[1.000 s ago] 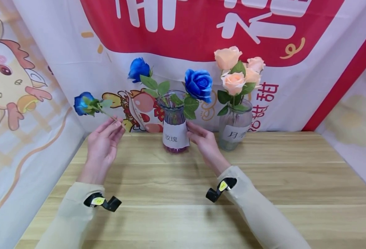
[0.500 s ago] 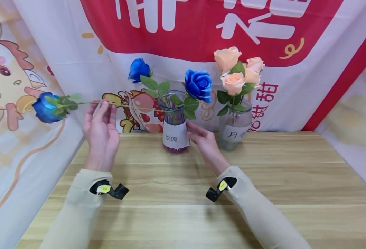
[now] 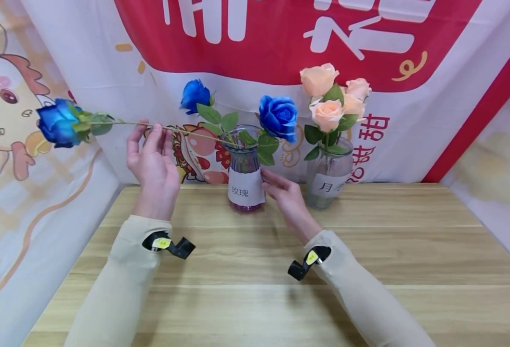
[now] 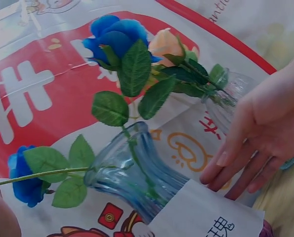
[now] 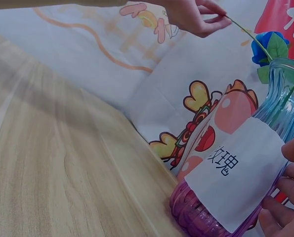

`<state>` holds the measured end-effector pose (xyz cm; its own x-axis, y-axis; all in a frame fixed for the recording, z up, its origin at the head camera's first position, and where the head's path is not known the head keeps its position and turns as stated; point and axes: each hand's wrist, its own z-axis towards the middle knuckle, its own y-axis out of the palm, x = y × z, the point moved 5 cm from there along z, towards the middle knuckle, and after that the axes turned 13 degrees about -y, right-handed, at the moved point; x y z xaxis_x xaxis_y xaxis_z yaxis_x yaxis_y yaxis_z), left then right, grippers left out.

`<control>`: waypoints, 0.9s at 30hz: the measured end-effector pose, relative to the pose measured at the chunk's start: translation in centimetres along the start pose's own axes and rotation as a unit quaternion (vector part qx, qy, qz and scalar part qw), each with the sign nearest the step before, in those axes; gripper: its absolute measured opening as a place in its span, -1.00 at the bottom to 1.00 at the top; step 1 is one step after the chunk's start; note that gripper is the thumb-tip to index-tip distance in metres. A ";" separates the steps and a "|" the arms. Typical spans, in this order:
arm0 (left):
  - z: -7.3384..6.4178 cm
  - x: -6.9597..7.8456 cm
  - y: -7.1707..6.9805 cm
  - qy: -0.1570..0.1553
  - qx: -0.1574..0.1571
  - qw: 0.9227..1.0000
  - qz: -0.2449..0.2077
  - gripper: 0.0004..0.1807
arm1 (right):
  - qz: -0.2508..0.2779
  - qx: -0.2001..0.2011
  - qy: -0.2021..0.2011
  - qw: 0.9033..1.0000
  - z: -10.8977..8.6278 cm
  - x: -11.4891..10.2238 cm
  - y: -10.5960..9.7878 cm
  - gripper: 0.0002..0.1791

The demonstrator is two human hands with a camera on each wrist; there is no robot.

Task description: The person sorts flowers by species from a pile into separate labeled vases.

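Note:
My left hand (image 3: 156,166) pinches the thin stem of a blue rose (image 3: 59,123), held nearly level with its bloom out to the left. The stem's far end reaches over the mouth of a bluish glass vase (image 3: 242,161) with a purple base and a white label (image 5: 235,173). Two other blue roses, one leaning left (image 3: 195,96) and one leaning right (image 3: 278,118), stand in that vase. Against the vase's right side rest the fairly straight fingers of my right hand (image 3: 290,198), also seen in the left wrist view.
A clear glass vase (image 3: 330,166) with several peach roses (image 3: 326,115) stands right of the bluish one, behind my right hand. Both stand near the back edge of the wooden table (image 3: 237,308). A printed cloth (image 3: 237,53) hangs close behind, and another side cloth (image 3: 64,231) borders the left.
My left hand has risen and moved right, swinging the held rose from a slant to nearly level, its stem end now at the vase mouth. My right hand stays at the vase.

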<state>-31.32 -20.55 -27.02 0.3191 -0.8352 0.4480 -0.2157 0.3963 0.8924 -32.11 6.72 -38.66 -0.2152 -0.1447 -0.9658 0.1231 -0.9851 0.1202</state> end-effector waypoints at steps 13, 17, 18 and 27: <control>-0.5 -4.4 1.5 0.022 -0.025 0.988 0.149 -0.85 | -0.003 -0.002 0.004 1.000 -0.1 0.0 -0.2 -0.46; -0.7 -6.0 1.5 0.020 -0.021 0.977 0.209 -0.84 | -0.001 -0.002 0.003 1.000 0.0 0.1 -0.2 -0.46; -0.6 -6.4 1.6 0.023 -0.021 0.975 0.219 -0.86 | 0.001 -0.001 0.003 1.000 0.0 0.1 -0.2 -0.47; -0.5 -9.0 0.7 0.026 0.005 0.948 0.318 -0.76 | 0.003 0.002 0.011 1.000 0.1 0.2 -0.3 -0.47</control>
<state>-33.92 -12.60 -30.36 0.1668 -0.4080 0.8976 -0.3881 0.8097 0.4402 -32.29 6.98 -38.89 -0.1940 -0.1488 -0.9697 0.1196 -0.9846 0.1271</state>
